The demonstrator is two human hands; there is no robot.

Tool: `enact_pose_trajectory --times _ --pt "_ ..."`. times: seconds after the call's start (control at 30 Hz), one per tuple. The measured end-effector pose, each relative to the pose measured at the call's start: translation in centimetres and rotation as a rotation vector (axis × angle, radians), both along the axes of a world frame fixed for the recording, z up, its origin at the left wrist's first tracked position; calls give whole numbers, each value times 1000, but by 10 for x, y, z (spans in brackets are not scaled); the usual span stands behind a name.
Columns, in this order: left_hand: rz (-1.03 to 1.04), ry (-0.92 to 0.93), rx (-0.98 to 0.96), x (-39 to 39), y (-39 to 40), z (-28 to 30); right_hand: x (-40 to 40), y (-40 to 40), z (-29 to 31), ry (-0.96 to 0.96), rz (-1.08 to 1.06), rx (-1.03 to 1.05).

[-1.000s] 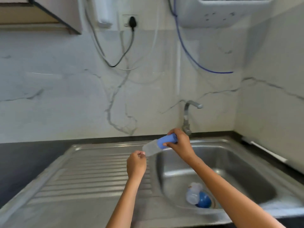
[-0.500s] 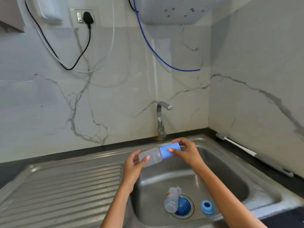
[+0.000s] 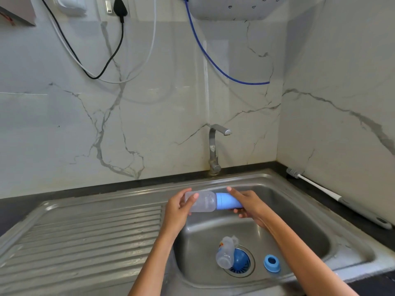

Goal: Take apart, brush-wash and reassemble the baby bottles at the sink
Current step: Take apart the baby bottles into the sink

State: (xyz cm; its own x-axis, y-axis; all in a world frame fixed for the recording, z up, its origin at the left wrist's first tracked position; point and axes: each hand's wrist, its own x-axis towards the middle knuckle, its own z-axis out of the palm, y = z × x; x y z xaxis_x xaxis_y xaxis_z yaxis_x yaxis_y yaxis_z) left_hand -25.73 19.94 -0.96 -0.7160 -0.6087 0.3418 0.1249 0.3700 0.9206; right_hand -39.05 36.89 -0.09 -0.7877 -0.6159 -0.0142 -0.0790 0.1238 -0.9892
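We count two clear plastic baby bottles: one blue-capped bottle (image 3: 202, 201) grasped by left hand (image 3: 178, 207) and right hand (image 3: 249, 205), one printed bottle (image 3: 224, 252) illegible in the steel sink (image 3: 310, 227)

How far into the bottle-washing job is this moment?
Early. One clear bottle lies open in the sink basin by the drain, its blue ring off beside it: taken apart. In hand: the left hand grips a second bottle and the right hand its blue cap, still joined. The brush lies untouched on the counter, tap dry; washing and reassembly remain.
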Motion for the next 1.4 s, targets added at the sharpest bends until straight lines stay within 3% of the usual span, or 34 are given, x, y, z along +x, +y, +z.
enact_pose_trajectory --times 0.23,0.3,0.37,0.43,0.47,0.63,0.77,0.87,1.0,1.07,1.13,1.23,1.33,1.4 --pt "5 -80 -173 0 -2 6 -2 5 6 21 33 -59" --pt "3 -214 -402 2 -5 5 -3 7 8 27 37 -56" --pt "138 -344 -790 4 -4 6 -4 10 9 7 23 -65" --pt "261 -282 -1063 2 -2 5 -4 12 11 -17 -1 -76" --pt "272 -229 -1101 3 0 6 -3 12 12 -23 -7 -78" --pt "225 -132 -1056 1 -2 3 -5 19 13 -39 16 -106" --pt "182 -176 -1005 1 -5 5 -10 22 9 -36 78 -113" --pt "132 -159 -874 3 -6 6 -15 24 9 -14 105 -185" --pt "162 -142 -691 7 -12 1 -34 34 7 -144 -138 -420" --pt "216 -131 -632 7 -12 -2 -44 34 -3 -168 -344 -273" --pt "252 -176 -596 5 -9 -7 -50 31 -19 -63 -430 146" --pt "263 -238 -646 2 1 -10 -50 28 -35 -51 -317 634" --pt "274 -245 -692 1 5 -11 -50 29 -41 4 -217 894" --pt "282 -250 -689 0 7 -10 -50 29 -41 83 -199 954"
